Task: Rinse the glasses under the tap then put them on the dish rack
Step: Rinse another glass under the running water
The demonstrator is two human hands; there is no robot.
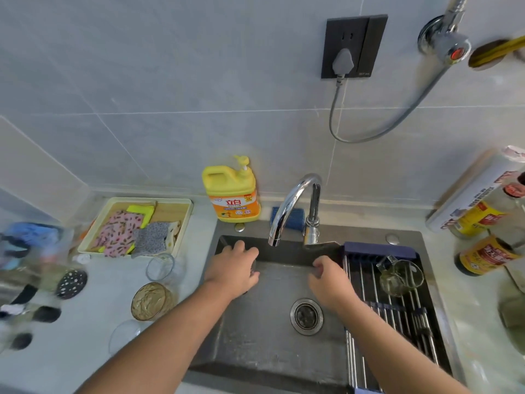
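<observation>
My left hand (233,268) is over the left part of the sink (255,345), fingers curled down around a clear glass (253,267) that it almost wholly hides. My right hand (329,282) hovers over the sink's right part beside the dish rack (366,282), fingers loosely bent and holding nothing. The chrome tap (287,206) ends between and above both hands; no water shows. A glass mug (400,277) lies on the rack. On the left counter stand a clear glass (160,267), an amber patterned glass (152,301) and another clear glass (125,336).
A yellow detergent bottle (231,191) stands behind the sink, with a blue sponge (295,218) next to the tap. A tray of cloths (136,226) sits at the back left. Sauce bottles (483,251) crowd the right counter. The drain (306,316) lies mid-sink.
</observation>
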